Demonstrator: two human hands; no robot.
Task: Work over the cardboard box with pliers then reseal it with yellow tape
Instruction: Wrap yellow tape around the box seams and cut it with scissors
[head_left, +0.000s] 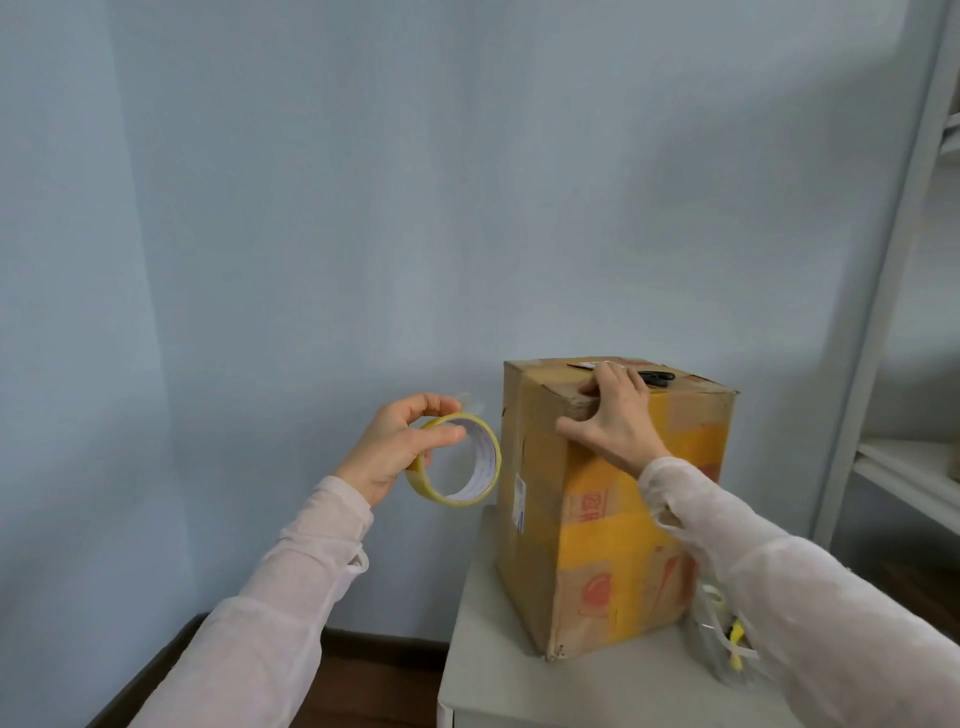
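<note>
A tall brown cardboard box (597, 519) with yellow and red print stands upright on a pale grey table (519, 686). My right hand (613, 415) presses on its top front edge, fingers spread over the corner, holding nothing. Dark-handled pliers (657, 376) lie on the box top just behind that hand. My left hand (400, 447) holds a roll of yellow tape (462, 460) in the air to the left of the box, thumb and fingers pinching the rim. A short clear tape end sticks up above the fingers.
Crumpled clear wrapping with yellow bits (724, 639) lies on the table right of the box, partly under my right sleeve. A grey shelf frame (893, 260) rises at the right. A blue wall stands behind; dark floor lies at the lower left.
</note>
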